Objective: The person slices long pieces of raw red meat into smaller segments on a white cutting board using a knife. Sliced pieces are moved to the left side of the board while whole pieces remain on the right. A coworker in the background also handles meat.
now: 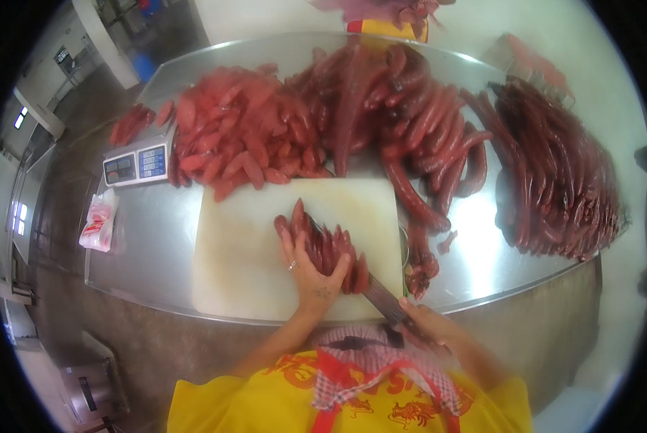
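On the white cutting board (pixel 244 285), my left hand (pixel 313 278) is closed round a row of dark red sausage slices (pixel 334 249), with a ring on one finger and the thumb along their near side. My right hand (pixel 435 328) grips a broad knife (pixel 385 303) at the board's near right edge; its blade runs diagonally under or beside the slices, partly hidden by them. A large heap of lighter red sliced pieces (pixel 229 123) lies just beyond the board.
Long uncut sausages (pixel 410 123) lie behind and right of the board, with another dark pile (pixel 554 180) at the far right. A scale (pixel 136 164) and white plastic bags (pixel 98 220) sit left on the steel table (pixel 139 267). Red-and-yellow material (pixel 388 29) is beyond.
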The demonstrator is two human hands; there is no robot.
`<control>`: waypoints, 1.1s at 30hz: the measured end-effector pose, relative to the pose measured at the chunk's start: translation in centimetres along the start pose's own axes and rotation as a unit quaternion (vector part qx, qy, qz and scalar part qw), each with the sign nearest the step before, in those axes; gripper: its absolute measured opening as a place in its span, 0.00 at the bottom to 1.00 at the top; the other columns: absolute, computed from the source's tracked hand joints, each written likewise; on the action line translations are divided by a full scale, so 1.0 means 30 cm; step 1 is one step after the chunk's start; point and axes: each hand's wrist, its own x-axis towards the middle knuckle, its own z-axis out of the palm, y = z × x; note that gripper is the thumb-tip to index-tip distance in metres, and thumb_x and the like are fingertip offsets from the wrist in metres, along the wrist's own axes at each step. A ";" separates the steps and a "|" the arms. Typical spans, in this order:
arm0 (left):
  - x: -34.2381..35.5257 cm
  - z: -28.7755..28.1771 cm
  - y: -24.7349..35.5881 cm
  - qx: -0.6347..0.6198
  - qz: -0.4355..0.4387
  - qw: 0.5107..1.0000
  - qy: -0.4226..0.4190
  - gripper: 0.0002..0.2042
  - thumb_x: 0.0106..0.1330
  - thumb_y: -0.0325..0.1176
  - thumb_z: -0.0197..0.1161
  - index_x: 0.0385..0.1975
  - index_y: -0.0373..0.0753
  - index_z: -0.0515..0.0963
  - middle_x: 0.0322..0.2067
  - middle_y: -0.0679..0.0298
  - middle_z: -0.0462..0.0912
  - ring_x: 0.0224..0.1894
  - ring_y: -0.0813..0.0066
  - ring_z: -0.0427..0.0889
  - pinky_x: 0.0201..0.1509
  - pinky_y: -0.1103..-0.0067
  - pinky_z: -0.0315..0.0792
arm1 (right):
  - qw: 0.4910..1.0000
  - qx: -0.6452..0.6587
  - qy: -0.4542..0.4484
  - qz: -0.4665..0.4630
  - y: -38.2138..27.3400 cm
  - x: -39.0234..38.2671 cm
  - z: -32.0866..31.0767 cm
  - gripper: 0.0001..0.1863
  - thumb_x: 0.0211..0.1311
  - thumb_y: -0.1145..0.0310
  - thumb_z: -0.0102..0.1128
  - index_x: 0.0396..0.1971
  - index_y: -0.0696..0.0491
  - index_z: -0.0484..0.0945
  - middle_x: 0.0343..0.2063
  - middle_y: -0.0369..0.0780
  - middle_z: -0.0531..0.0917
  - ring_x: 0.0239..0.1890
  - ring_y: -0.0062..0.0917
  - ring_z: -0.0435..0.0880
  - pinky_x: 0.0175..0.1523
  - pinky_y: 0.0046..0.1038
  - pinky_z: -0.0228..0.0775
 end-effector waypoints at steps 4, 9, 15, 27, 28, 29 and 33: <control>0.186 0.040 -0.100 -0.074 0.000 0.995 0.072 0.37 0.50 0.38 0.75 0.59 0.30 0.65 0.67 0.37 0.54 0.70 0.41 0.50 0.72 0.55 0.47 | 0.995 -0.086 0.035 -0.039 -0.220 0.063 0.023 0.43 0.66 0.30 0.33 0.16 0.59 0.71 0.07 0.38 0.69 0.06 0.23 0.66 0.12 0.25 0.57; 0.668 -0.079 -0.132 -0.038 0.149 0.977 0.149 0.31 0.54 0.40 0.72 0.55 0.31 0.70 0.66 0.41 0.60 0.69 0.47 0.58 0.72 0.63 0.52 | 0.975 -0.139 0.027 -0.173 -0.619 0.161 0.057 0.43 0.67 0.29 0.30 0.18 0.57 0.71 0.09 0.37 0.69 0.07 0.23 0.67 0.14 0.25 0.58; 1.039 -0.233 -0.068 0.023 0.159 0.978 0.132 0.27 0.62 0.40 0.66 0.56 0.30 0.70 0.62 0.43 0.65 0.65 0.46 0.62 0.69 0.64 0.57 | 0.951 -0.051 0.143 -0.268 -0.837 0.211 0.053 0.40 0.65 0.30 0.38 0.21 0.57 0.72 0.11 0.37 0.71 0.10 0.23 0.69 0.16 0.28 0.61; 0.429 0.093 -0.154 0.021 0.330 0.771 -0.544 0.21 0.65 0.47 0.59 0.52 0.41 0.75 0.50 0.51 0.77 0.54 0.52 0.74 0.58 0.60 0.66 | 0.937 0.157 0.277 -0.142 -0.298 0.078 -0.016 0.41 0.67 0.30 0.35 0.22 0.58 0.73 0.12 0.36 0.72 0.11 0.21 0.69 0.17 0.24 0.63; 0.477 0.105 -0.148 0.038 0.311 0.785 -0.534 0.19 0.64 0.46 0.60 0.48 0.41 0.77 0.46 0.53 0.79 0.50 0.52 0.76 0.54 0.59 0.67 | 0.936 0.149 0.276 -0.160 -0.272 0.072 -0.013 0.41 0.67 0.31 0.35 0.22 0.58 0.73 0.12 0.36 0.72 0.11 0.21 0.70 0.17 0.24 0.63; 0.533 0.115 -0.141 0.046 0.301 0.791 -0.531 0.17 0.63 0.45 0.60 0.44 0.41 0.79 0.42 0.56 0.81 0.46 0.53 0.78 0.51 0.59 0.69 | 0.934 0.143 0.284 -0.165 -0.247 0.067 -0.011 0.40 0.67 0.31 0.35 0.22 0.58 0.73 0.12 0.36 0.72 0.11 0.21 0.70 0.17 0.24 0.63; 0.837 0.056 -0.177 0.195 0.310 0.923 -0.116 0.17 0.57 0.38 0.66 0.42 0.34 0.78 0.39 0.51 0.80 0.43 0.51 0.77 0.50 0.60 0.70 | 0.923 0.150 0.308 -0.177 -0.174 0.047 -0.008 0.39 0.69 0.33 0.34 0.23 0.57 0.74 0.12 0.36 0.73 0.11 0.20 0.70 0.17 0.23 0.62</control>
